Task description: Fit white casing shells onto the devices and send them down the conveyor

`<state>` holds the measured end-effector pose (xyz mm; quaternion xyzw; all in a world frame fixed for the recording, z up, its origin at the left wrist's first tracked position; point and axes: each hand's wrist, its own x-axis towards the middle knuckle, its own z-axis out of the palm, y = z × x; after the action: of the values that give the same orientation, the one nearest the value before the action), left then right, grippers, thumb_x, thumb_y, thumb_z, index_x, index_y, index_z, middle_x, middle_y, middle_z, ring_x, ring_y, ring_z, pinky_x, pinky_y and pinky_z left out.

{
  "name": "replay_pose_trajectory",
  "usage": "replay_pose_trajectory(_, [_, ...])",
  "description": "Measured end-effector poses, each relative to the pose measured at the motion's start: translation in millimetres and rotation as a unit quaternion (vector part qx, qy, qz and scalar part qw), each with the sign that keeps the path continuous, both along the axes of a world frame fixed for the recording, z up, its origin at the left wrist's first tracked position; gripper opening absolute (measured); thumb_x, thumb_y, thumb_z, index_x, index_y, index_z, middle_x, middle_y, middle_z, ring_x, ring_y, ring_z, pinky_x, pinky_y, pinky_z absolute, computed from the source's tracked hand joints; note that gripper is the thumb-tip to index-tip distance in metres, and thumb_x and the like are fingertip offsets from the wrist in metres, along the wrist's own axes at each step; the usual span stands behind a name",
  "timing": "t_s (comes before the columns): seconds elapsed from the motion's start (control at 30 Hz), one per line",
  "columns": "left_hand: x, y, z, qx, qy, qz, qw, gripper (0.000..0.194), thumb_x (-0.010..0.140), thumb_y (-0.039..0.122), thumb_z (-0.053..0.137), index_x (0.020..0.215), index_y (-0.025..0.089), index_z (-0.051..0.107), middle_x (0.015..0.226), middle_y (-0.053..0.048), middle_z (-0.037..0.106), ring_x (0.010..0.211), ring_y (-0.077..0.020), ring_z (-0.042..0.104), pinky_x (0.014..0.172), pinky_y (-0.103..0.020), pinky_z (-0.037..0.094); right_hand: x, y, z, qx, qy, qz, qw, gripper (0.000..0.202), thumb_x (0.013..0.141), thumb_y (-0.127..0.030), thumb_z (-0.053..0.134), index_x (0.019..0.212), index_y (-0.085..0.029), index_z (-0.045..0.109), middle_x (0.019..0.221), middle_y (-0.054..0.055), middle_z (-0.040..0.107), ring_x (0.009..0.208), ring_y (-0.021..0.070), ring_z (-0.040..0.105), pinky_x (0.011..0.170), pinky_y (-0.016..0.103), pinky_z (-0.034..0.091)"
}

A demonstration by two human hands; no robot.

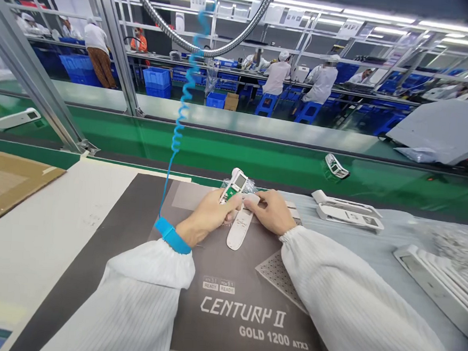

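Note:
My left hand is closed around a white handheld device housing, with a small screen and a green circuit board in its open face. A blue wrist strap circles that wrist. My right hand has its fingers bent and brought together beside the left fingertips, at a small pale piece that I cannot make out clearly. Just below both hands, a long white shell with a rounded end lies on the dark printed cardboard; its upper end is partly hidden by my fingers.
White housings lie to the right, with a row of white shells nearer me. Beyond runs a green conveyor belt carrying devices. A blue coiled cord hangs ahead; brown cardboard lies left. Co-workers sit and stand farther back.

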<state>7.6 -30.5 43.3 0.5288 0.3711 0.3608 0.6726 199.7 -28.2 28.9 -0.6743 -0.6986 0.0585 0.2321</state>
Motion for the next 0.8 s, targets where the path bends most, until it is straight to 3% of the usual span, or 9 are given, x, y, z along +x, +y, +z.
replay_pose_trajectory(0.1, [-0.8,5.7,3.1,-0.082,-0.131,-0.02,0.988,0.052,0.084,0.068,0.054,0.084,0.015,0.058,0.062,0.001,0.05,0.045,-0.006,0.032,0.044,-0.021,0.022,-1.2,-2.9,4.3,-0.042,0.104,-0.017,0.994,0.033,0.09,-0.049,0.048,0.088,-0.02,0.063,0.081,0.005,0.068,0.075,0.0201,0.061,0.071,0.034,0.045])
replay_pose_trajectory(0.2, [-2.7,10.1,2.3,-0.083,-0.105,0.004,0.991,0.061,0.084,0.073,0.046,0.088,0.015,0.062,0.062,-0.001,0.053,0.043,-0.0078,0.035,0.042,-0.023,0.025,1.5,-18.1,7.3,-0.119,0.316,-0.026,0.941,0.037,0.09,-0.057,0.049,0.093,-0.021,0.059,0.083,0.005,0.069,0.06,0.0158,0.058,0.058,0.031,0.046])
replay_pose_trajectory(0.3, [-3.0,8.3,-1.1,0.05,0.04,0.08,0.995,0.048,0.092,0.06,0.045,0.091,0.016,0.066,0.065,-0.003,0.059,0.053,-0.0118,0.05,0.051,-0.024,0.037,5.6,-30.9,6.8,-0.179,0.503,0.031,0.845,0.036,0.084,-0.055,0.062,0.092,-0.02,0.061,0.086,0.004,0.064,0.067,0.0136,0.057,0.063,0.028,0.05])
replay_pose_trajectory(0.4, [0.3,-0.4,-3.0,0.198,0.139,0.085,0.967,0.03,0.092,0.041,0.054,0.111,0.022,0.067,0.104,-0.005,0.07,0.091,-0.0177,0.063,0.08,-0.027,0.047,6.1,-35.8,3.7,-0.193,0.595,0.095,0.775,0.037,0.078,-0.045,0.075,0.104,-0.021,0.065,0.086,0.001,0.06,0.075,0.0125,0.055,0.077,0.027,0.051])
replay_pose_trajectory(0.47, [4.0,-7.0,-3.1,0.234,0.175,0.051,0.955,0.032,0.091,0.035,0.057,0.12,0.025,0.065,0.12,-0.004,0.068,0.109,-0.0209,0.061,0.096,-0.03,0.044,4.8,-35.5,0.3,-0.174,0.61,0.105,0.766,0.043,0.075,-0.043,0.078,0.109,-0.022,0.065,0.085,0.001,0.061,0.074,0.0127,0.054,0.075,0.028,0.05])
replay_pose_trajectory(0.53, [7.8,-11.2,-3.4,0.237,0.193,0.029,0.952,0.033,0.09,0.032,0.059,0.121,0.024,0.066,0.123,-0.004,0.068,0.114,-0.0223,0.06,0.101,-0.032,0.042,3.6,-33.9,-3.7,-0.146,0.613,0.103,0.77,0.046,0.072,-0.045,0.081,0.109,-0.021,0.066,0.085,0.001,0.063,0.071,0.0131,0.054,0.071,0.028,0.049])
replay_pose_trajectory(0.8, [10.1,-7.8,-3.1,0.116,0.084,0.027,0.989,0.037,0.083,0.036,0.07,0.116,0.019,0.069,0.119,-0.01,0.07,0.11,-0.0239,0.065,0.095,-0.033,0.049,4.3,-30.8,-8.0,-0.099,0.597,0.122,0.787,0.057,0.074,-0.052,0.076,0.122,-0.022,0.063,0.108,0.007,0.07,0.092,0.0211,0.063,0.076,0.032,0.05])
